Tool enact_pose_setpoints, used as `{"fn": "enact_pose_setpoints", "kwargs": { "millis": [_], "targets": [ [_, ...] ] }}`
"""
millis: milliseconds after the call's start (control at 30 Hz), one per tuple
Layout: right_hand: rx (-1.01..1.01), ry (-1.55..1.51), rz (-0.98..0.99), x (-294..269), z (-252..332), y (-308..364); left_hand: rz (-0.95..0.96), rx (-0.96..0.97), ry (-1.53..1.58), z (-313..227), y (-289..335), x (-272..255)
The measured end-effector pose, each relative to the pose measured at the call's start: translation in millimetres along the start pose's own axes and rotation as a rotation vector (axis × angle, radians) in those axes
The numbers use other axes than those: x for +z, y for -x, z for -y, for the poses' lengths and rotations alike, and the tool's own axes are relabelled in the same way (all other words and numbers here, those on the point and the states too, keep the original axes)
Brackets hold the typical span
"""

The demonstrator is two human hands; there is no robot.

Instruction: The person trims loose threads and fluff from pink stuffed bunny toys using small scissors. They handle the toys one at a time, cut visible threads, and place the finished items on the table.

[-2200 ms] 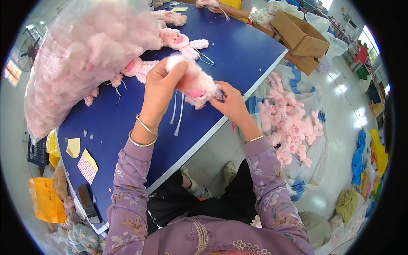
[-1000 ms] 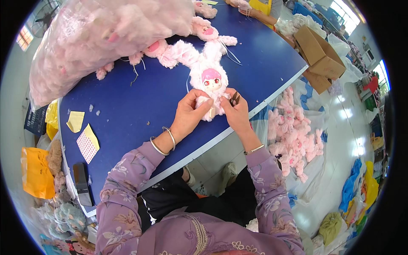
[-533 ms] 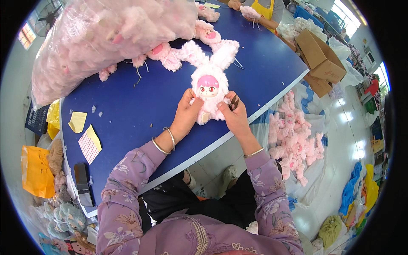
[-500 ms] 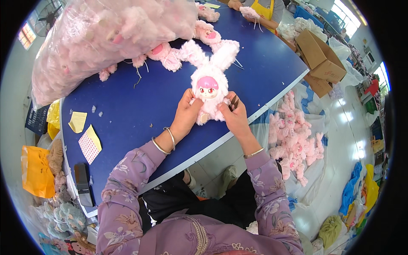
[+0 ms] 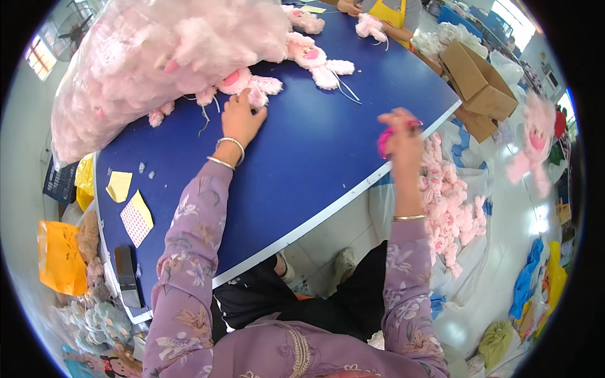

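My left hand (image 5: pixel 242 120) reaches across the blue table to the edge of the big bag, its fingers curled on a limb of a pink plush toy (image 5: pixel 265 84). My right hand (image 5: pixel 403 142), slightly blurred, is over the table's right edge, closed around pink-handled snips (image 5: pixel 385 142). Another pink plush doll (image 5: pixel 535 140) is in the air at the right, smeared by motion and apart from my hand. A long-eared pink plush (image 5: pixel 311 55) with white ties lies farther back on the table.
A large clear bag of pink plush toys (image 5: pixel 170 57) covers the back left. Plush toys are heaped (image 5: pixel 447 201) on sheeting on the floor at right. Sticker sheets (image 5: pixel 137 219) and a black case (image 5: pixel 127 276) lie at left. A co-worker's hand (image 5: pixel 348 7) and cardboard box (image 5: pixel 480 82) are beyond.
The plush doll left both hands and is now airborne at the right. My left hand moved back-left onto another plush; my right hand swung right with the snips.
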State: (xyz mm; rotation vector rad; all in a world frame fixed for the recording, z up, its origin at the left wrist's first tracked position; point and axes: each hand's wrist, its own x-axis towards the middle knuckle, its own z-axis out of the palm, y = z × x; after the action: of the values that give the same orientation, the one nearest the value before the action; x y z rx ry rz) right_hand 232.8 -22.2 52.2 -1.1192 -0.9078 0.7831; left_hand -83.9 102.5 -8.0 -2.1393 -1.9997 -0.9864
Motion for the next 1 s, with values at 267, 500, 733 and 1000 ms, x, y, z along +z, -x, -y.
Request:
{"fn": "enact_pose_setpoints", "kwargs": {
  "millis": [267, 500, 733, 1000],
  "targets": [
    [-0.049, 0.288, 0.245, 28.4, -59.5, 17.0, 0.186, 0.237, -0.067, -10.3, -17.6, -6.1],
    [-0.116, 0.247, 0.131, 23.4, -65.3, 10.0, 0.379, 0.654, 0.515, -117.8, 48.7, -62.7],
    [-0.098, 0.094, 0.019, 10.7, -78.7, 1.1, 0.935, 0.475, -0.030, -112.9, 14.6, -80.4],
    [-0.307, 0.228, 0.092, 38.4, -59.5, 35.3, 0.467, 0.045, 0.284, -92.6, 36.7, -56.1]
  ]
}}
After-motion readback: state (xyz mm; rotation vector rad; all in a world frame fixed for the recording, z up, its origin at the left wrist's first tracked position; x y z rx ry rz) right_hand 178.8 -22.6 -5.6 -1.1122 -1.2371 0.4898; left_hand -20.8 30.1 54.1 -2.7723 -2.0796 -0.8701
